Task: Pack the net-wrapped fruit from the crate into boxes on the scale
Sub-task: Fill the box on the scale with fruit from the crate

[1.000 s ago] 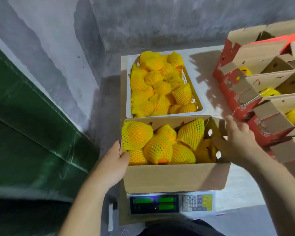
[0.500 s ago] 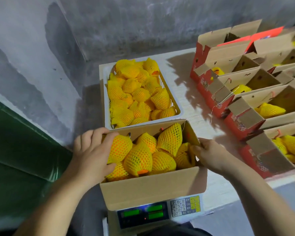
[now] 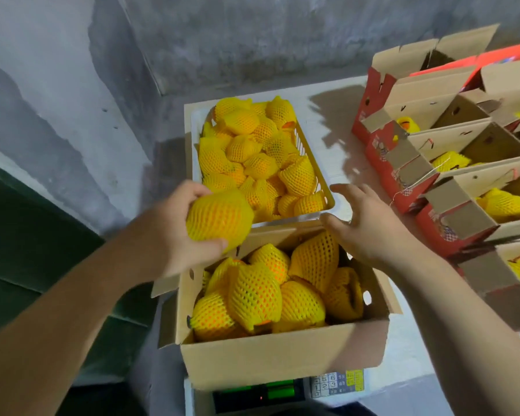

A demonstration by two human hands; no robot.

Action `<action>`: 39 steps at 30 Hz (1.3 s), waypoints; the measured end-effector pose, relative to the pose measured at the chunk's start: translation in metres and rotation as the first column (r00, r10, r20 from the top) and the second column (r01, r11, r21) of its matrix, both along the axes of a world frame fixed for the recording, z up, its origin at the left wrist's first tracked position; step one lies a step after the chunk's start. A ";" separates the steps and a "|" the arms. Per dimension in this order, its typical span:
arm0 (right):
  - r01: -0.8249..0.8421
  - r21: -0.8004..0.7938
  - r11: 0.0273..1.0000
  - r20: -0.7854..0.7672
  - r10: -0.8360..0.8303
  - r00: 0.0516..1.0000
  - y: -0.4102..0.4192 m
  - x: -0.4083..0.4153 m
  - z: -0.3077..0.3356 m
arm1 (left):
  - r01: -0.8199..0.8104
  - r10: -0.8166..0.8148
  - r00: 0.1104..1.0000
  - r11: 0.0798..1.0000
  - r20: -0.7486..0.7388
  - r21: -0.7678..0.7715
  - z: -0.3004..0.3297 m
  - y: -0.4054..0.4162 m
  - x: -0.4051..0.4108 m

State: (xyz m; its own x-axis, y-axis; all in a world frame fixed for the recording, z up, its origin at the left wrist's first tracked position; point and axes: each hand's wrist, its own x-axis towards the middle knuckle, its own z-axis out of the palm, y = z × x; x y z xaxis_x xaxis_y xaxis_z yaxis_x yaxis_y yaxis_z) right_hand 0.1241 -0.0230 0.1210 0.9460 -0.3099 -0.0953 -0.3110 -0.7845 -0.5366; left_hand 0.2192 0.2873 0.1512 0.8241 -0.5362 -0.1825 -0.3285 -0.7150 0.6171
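A brown cardboard box [image 3: 282, 355] stands on the scale [image 3: 270, 391], filled with several fruits in yellow foam net [image 3: 258, 292]. Behind it a white crate [image 3: 196, 121] holds many more net-wrapped fruits [image 3: 252, 151]. My left hand [image 3: 165, 235] grips one net-wrapped fruit [image 3: 218, 219] above the box's far left corner, near the crate's front edge. My right hand [image 3: 370, 223] hovers over the box's far right corner with its fingers spread and holds nothing.
Several red and brown boxes [image 3: 409, 181] with raised flaps stand in a row at the right, some with wrapped fruit inside. A grey concrete wall [image 3: 252, 40] rises behind the white table [image 3: 336, 124]. A green panel [image 3: 27, 241] lies to the left.
My left hand has lifted one wrapped fruit out of the box's left side and up toward the crate. My right hand has left the box's right wall and opened above the far corner.
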 end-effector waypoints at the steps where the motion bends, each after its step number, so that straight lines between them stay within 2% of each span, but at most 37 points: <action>1: -0.020 -0.005 1.000 0.000 0.020 1.000 -0.003 0.009 -0.001 | -0.055 0.054 0.998 0.995 -0.021 -0.085 0.002 -0.005 0.015; 3: -0.066 -0.021 0.998 -0.013 0.066 0.998 -0.011 0.032 -0.004 | -0.156 0.166 0.985 0.970 0.037 -0.189 0.000 -0.021 0.046; 5: -0.141 -0.060 0.988 -0.055 0.138 0.989 -0.021 0.061 -0.009 | -0.195 0.204 0.977 0.972 0.062 -0.130 -0.009 -0.042 0.078; 7: -0.263 -0.148 0.953 -0.164 0.238 0.957 -0.030 0.093 -0.019 | -0.151 0.147 0.989 0.972 0.031 0.180 -0.021 -0.062 0.102; 8: -0.358 -0.207 0.911 -0.250 0.304 0.919 -0.033 0.109 -0.024 | -0.118 0.119 0.993 0.935 0.018 0.335 -0.028 -0.069 0.108; 10: -0.538 -0.247 0.806 -0.455 0.393 0.799 -0.036 0.138 -0.036 | -0.066 0.078 0.997 0.899 -0.008 0.432 -0.045 -0.080 0.111; 13: -0.728 -0.220 0.649 -0.709 0.407 0.576 -0.034 0.172 -0.052 | -0.017 0.059 0.993 0.925 -0.100 0.380 -0.069 -0.087 0.102; 15: -0.828 -0.298 0.475 -0.783 0.374 0.497 -0.033 0.191 -0.062 | 0.029 0.036 0.986 0.922 -0.161 0.386 -0.083 -0.087 0.097; 17: -0.894 -0.340 0.293 -0.800 0.410 0.438 -0.028 0.201 -0.071 | 0.069 -0.001 0.987 0.905 -0.160 0.420 -0.095 -0.087 0.095; 18: -0.915 -0.316 0.251 -0.802 0.445 0.399 -0.026 0.201 -0.073 | 0.077 -0.013 0.988 0.901 -0.151 0.427 -0.098 -0.087 0.094; 21: -0.912 -0.308 0.271 -0.732 0.544 0.409 -0.040 0.194 -0.072 | 0.069 -0.006 0.987 0.919 -0.162 0.388 -0.102 -0.086 0.093; 24: -0.890 -0.237 0.390 -0.663 0.604 0.442 -0.068 0.190 -0.067 | 0.030 0.024 0.986 0.949 -0.168 0.312 -0.100 -0.083 0.095; 27: -0.887 -0.240 0.394 -0.622 0.639 0.453 -0.078 0.186 -0.074 | 0.002 0.039 0.987 0.969 -0.158 0.248 -0.101 -0.083 0.096; 29: -0.921 -0.263 0.286 -0.705 0.595 0.386 -0.071 0.186 -0.076 | 0.019 0.029 0.982 0.969 -0.188 0.246 -0.103 -0.085 0.095; 32: -0.944 -0.294 0.152 -0.801 0.500 0.330 -0.051 0.189 -0.078 | 0.155 -0.077 0.968 0.931 -0.238 0.331 -0.107 -0.097 0.099; 34: -0.946 -0.300 0.124 -0.776 0.545 0.318 -0.048 0.192 -0.075 | 0.196 -0.093 0.952 0.917 -0.293 0.347 -0.109 -0.107 0.105; 36: -0.939 -0.271 0.212 -0.721 0.602 0.344 -0.054 0.192 -0.069 | 0.213 -0.087 0.941 0.903 -0.326 0.372 -0.112 -0.111 0.109; 39: -0.888 -0.156 0.433 -0.636 0.644 0.426 -0.072 0.186 -0.057 | 0.223 -0.072 0.937 0.876 -0.342 0.427 -0.119 -0.114 0.110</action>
